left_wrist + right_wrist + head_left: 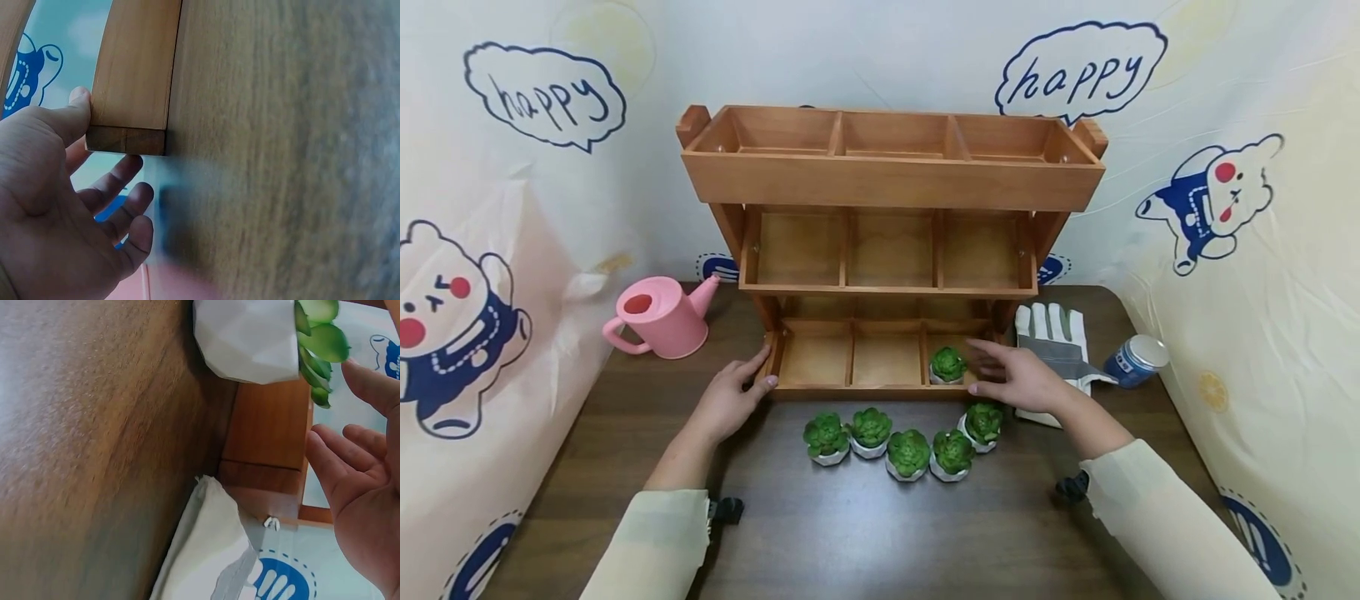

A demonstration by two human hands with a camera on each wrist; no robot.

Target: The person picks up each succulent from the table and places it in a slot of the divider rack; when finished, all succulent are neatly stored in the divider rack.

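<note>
Sleeves (647,537) lead to spread hands (730,402) (1021,379), left touching the shelf (891,183), right near a plant (948,363).

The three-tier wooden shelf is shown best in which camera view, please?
The head view: all three tiers of the wooden shelf show together. The left wrist view shows mainly one lower end; the right wrist view, only part, behind a potted succulent.

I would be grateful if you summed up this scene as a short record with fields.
Shelf: wooden shelf, three tiers, three compartments each
Shelved: one potted plant, bottom tier, right compartment
In front: five potted plants on the table
Left hand: touching the bottom tier's left end
Right hand: beside the shelved plant, fingers apart
Left side: pink watering can
Right side: glove, blue jar
</note>
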